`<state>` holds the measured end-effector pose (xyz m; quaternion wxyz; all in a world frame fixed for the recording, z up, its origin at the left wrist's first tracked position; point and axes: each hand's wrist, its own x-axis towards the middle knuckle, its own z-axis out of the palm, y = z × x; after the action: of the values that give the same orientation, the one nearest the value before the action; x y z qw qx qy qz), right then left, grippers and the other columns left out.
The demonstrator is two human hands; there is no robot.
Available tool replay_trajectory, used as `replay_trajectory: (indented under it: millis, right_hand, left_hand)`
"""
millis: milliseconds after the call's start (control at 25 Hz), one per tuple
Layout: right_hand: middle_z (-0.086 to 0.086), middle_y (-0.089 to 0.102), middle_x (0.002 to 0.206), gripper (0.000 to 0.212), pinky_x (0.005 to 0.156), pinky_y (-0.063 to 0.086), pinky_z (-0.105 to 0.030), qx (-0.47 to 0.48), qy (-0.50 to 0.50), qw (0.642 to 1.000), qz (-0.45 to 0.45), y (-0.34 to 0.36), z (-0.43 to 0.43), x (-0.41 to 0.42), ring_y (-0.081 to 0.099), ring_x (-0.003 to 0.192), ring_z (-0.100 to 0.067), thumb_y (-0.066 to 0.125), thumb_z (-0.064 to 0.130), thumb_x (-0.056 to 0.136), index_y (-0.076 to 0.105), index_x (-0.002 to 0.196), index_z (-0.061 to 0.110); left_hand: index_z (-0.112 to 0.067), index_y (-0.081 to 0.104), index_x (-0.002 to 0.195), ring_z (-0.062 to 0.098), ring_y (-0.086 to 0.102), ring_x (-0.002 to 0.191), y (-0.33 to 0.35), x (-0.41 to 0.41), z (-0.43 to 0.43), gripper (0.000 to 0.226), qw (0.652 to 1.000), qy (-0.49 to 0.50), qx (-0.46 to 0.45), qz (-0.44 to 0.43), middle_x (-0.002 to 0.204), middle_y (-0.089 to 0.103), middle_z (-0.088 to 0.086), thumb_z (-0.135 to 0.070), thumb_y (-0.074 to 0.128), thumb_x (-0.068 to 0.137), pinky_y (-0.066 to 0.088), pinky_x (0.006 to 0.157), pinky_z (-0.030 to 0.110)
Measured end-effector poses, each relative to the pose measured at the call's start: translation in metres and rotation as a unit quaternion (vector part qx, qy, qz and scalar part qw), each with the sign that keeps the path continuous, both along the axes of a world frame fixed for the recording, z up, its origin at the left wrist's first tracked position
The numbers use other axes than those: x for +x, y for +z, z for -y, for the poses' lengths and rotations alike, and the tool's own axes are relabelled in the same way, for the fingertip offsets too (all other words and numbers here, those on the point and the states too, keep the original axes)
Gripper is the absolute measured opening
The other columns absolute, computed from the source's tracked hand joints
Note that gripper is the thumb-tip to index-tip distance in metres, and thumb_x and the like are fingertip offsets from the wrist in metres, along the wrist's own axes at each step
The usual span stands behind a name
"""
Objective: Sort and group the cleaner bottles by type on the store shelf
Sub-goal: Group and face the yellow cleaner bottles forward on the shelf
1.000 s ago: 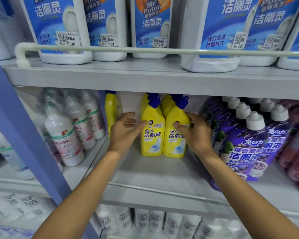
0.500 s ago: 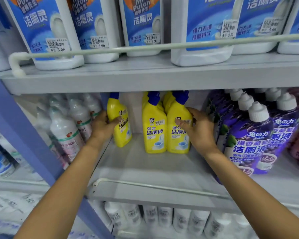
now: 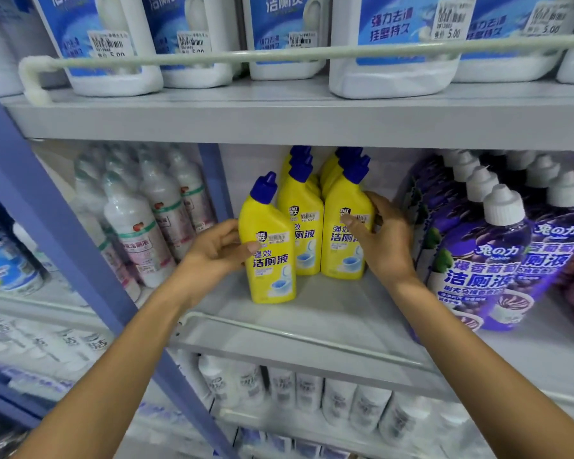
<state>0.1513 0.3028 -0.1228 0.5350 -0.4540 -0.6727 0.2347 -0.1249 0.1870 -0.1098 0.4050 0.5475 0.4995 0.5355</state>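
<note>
Yellow cleaner bottles with blue caps stand on the grey middle shelf [image 3: 328,313]. My left hand [image 3: 216,250] grips the front-left yellow bottle [image 3: 269,256], which stands upright a little ahead of the others. My right hand [image 3: 383,236] holds the right-hand yellow bottle [image 3: 343,246] from its right side, thumb on the label. A third yellow bottle [image 3: 300,226] stands between them, with more yellow ones behind it. Purple bottles with white caps [image 3: 484,260] are grouped to the right.
White shrink-wrapped bottles [image 3: 146,226] fill the bay left of a blue upright post [image 3: 80,260]. Large white and blue jugs [image 3: 391,44] line the top shelf behind a rail. A thin wire rail [image 3: 295,336] edges the middle shelf. White bottles [image 3: 312,392] sit below.
My left hand took the yellow bottle from the back left and brought it forward next to the two front ones. My right hand stayed on the right bottle.
</note>
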Motion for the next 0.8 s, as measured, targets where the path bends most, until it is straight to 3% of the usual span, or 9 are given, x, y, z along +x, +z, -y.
replay_trajectory:
  millis: [240,400,480,640,800]
  right_hand:
    - [-0.002,0.075,0.113,0.044,0.092,0.06,-0.045,-0.05,0.061,0.992,-0.101,-0.011,0.008,0.002,0.073,0.102,-0.013,0.081,0.019,0.086,0.064,0.127,0.014]
    - [-0.002,0.075,0.103,0.041,0.09,0.061,-0.045,-0.072,0.039,0.989,-0.122,-0.014,0.006,0.001,0.074,0.093,-0.011,0.079,0.012,0.087,0.063,0.125,0.007]
    - [-0.005,0.076,0.103,0.039,0.09,0.061,-0.047,-0.075,0.036,0.988,-0.128,-0.013,0.006,0.0,0.074,0.094,-0.018,0.079,0.01,0.087,0.064,0.123,0.006]
    - [-0.01,0.076,0.107,0.037,0.09,0.061,-0.047,-0.084,0.05,0.986,-0.135,-0.013,0.004,0.001,0.075,0.099,-0.025,0.078,0.009,0.088,0.064,0.122,0.008]
    - [-0.006,0.077,0.105,0.035,0.089,0.062,-0.043,-0.092,0.062,0.984,-0.136,-0.012,0.006,0.0,0.075,0.097,-0.02,0.077,0.009,0.088,0.065,0.121,0.012]
  left_hand:
    - [-0.013,0.067,0.113,0.015,0.076,0.091,-0.02,0.033,-0.014,0.039,0.996,0.076,0.042,-0.002,0.103,0.078,-0.001,-0.012,0.084,0.078,0.06,0.068,0.028]
    - [-0.013,0.069,0.114,0.026,0.075,0.098,-0.028,0.045,-0.028,0.042,0.99,0.132,0.033,-0.038,0.107,0.077,0.006,-0.012,0.087,0.077,0.062,0.083,0.048]
    - [-0.017,0.07,0.115,0.027,0.075,0.097,-0.03,0.046,-0.034,0.045,0.989,0.142,0.032,-0.04,0.106,0.077,0.007,-0.016,0.09,0.075,0.061,0.086,0.053]
    - [-0.023,0.071,0.115,0.021,0.075,0.098,-0.031,0.043,-0.036,0.06,0.99,0.129,0.029,-0.042,0.107,0.077,-0.001,-0.043,0.089,0.062,0.062,0.085,0.052]
    - [-0.023,0.071,0.112,0.018,0.075,0.097,-0.034,0.043,-0.035,0.05,0.99,0.124,0.051,-0.048,0.105,0.077,-0.005,-0.035,0.088,0.067,0.062,0.084,0.05]
